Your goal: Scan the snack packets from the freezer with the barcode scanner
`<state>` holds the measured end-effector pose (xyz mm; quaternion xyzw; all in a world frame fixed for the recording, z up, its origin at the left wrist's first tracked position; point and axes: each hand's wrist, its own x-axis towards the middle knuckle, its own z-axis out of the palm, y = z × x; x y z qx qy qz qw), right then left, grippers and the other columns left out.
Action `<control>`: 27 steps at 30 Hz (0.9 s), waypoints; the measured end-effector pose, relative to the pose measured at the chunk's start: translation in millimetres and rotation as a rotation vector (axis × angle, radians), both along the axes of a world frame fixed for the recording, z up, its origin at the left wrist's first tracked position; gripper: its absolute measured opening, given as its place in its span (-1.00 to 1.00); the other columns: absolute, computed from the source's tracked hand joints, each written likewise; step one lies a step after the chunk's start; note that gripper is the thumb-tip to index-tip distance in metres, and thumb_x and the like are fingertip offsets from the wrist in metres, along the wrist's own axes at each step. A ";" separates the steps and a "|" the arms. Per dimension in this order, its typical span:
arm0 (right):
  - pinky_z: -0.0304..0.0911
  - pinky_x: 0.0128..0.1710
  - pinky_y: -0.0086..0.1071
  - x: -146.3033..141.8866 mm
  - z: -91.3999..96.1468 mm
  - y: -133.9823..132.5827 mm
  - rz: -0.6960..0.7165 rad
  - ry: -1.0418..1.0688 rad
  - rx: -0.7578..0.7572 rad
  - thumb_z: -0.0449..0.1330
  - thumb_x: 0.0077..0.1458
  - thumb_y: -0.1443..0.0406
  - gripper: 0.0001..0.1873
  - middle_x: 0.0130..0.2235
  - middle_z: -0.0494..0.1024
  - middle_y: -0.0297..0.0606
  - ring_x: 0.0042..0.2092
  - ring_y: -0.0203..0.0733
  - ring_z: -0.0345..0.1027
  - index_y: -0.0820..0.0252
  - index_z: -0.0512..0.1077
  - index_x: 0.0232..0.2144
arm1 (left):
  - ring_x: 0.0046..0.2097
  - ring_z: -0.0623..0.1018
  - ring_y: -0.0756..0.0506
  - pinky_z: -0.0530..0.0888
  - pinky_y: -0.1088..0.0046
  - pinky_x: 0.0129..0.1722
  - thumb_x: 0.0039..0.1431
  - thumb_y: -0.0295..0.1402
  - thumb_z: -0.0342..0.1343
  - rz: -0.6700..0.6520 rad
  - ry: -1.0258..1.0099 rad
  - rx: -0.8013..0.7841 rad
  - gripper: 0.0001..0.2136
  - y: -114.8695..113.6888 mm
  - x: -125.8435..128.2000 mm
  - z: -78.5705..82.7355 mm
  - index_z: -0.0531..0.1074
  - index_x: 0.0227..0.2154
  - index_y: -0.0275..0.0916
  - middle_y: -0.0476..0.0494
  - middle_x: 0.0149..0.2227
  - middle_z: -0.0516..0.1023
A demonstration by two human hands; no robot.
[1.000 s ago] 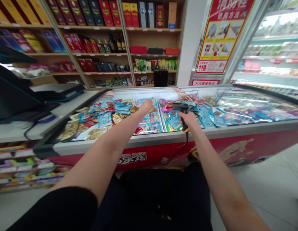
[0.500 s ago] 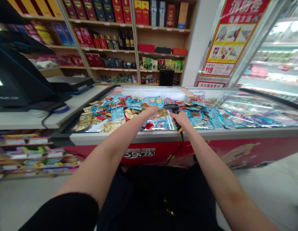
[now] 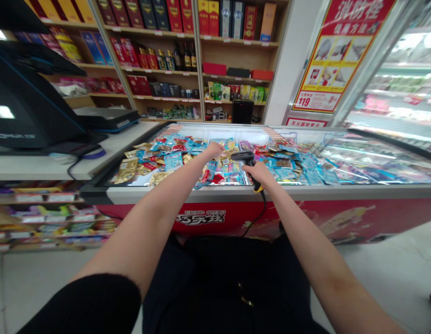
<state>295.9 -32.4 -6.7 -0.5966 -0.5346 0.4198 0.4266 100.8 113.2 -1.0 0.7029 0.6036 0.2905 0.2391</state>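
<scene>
My left hand point(image 3: 214, 149) reaches out over the chest freezer point(image 3: 236, 193), among the snack packets point(image 3: 167, 161) spread on its glass lid. Its fingers are curled on a small packet that shows only partly beyond them. My right hand point(image 3: 260, 173) grips the handle of a black barcode scanner point(image 3: 244, 157) with yellow trim. The scanner's head points left toward the left hand. Its black cable point(image 3: 260, 211) hangs down the freezer's red front.
A till screen point(image 3: 24, 111) and a flat black device point(image 3: 104, 118) stand on the white counter point(image 3: 45, 168) at the left. Wooden shelves point(image 3: 232, 44) of boxes and bottles line the back wall. A red poster point(image 3: 326, 55) and a chilled cabinet point(image 3: 396, 93) are at the right.
The view has swung left, showing more of the till screen. My two hands have come closer together over the freezer lid, the scanner still in the right one.
</scene>
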 end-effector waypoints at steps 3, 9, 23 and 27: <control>0.12 -0.72 -0.53 -1.2 1.3 -2.6 0.016 0.004 -0.017 0.31 0.11 0.44 -0.67 -0.70 0.33 -0.43 -0.70 -0.39 0.15 0.15 0.28 -0.58 | -0.19 0.63 -0.12 0.47 0.44 -0.13 -0.02 -0.46 0.30 0.050 0.040 0.011 -0.92 -2.5 1.7 4.9 0.68 -0.43 -0.21 -0.05 -0.44 0.65; 0.11 -0.73 -0.51 -2.4 4.9 -4.8 0.028 -0.013 -0.025 0.25 0.16 0.44 -0.64 -0.71 0.32 -0.40 -0.70 -0.38 0.13 0.17 0.28 -0.62 | -0.20 0.63 -0.09 0.46 0.54 -0.20 -0.02 -0.42 0.32 0.115 0.007 0.051 -0.83 -2.3 3.6 9.9 0.71 -0.31 -0.24 -0.01 -0.42 0.66; 0.12 -0.72 -0.51 -0.1 8.6 -7.7 0.046 -0.021 0.003 0.28 0.11 0.43 -0.67 -0.70 0.32 -0.39 -0.70 -0.38 0.13 0.15 0.27 -0.61 | -0.26 0.62 -0.08 0.46 0.55 -0.23 -0.04 -0.43 0.37 0.109 -0.098 0.101 -0.81 2.1 3.5 11.3 0.73 -0.30 -0.26 -0.05 -0.41 0.69; 0.12 -0.73 -0.51 3.1 5.6 -4.7 0.053 -0.019 0.004 0.29 0.10 0.42 -0.66 -0.70 0.31 -0.40 -0.70 -0.38 0.13 0.15 0.27 -0.61 | -0.25 0.62 -0.09 0.46 0.53 -0.23 -0.05 -0.43 0.37 0.110 -0.089 0.103 -0.80 3.1 5.7 11.3 0.74 -0.29 -0.26 -0.05 -0.41 0.69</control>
